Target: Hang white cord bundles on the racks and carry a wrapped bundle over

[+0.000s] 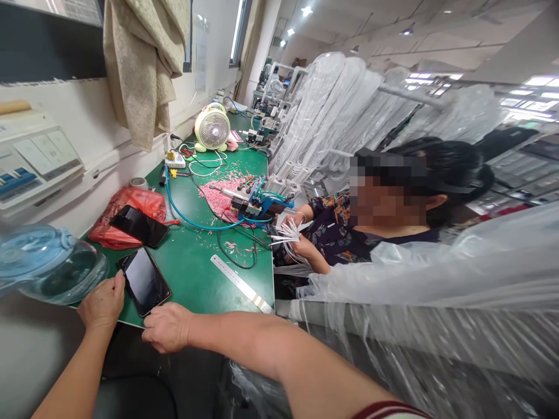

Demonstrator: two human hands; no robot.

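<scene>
Head camera looks forward and down (close) along the green bench (192, 267).

Both forearms bare; hands ungloved, no rings; right arm shows dark red sleeve (384, 409) edge with white trim.

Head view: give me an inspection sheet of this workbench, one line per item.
Surface: green bench top, strewn with pink scraps.
Job's things: dark phone lying flat at the near edge.
Clutter: second phone on a red bag; steel ruler; small fan; clear water jug.
Grips: left hand touches the phone's left edge; right hand sits at its near corner; neither lifts it.
Cables: blue hose and black wire run to a blue fixture.
Surroundings: a co-worker handling white wires; bagged bundles hang behind.
</scene>
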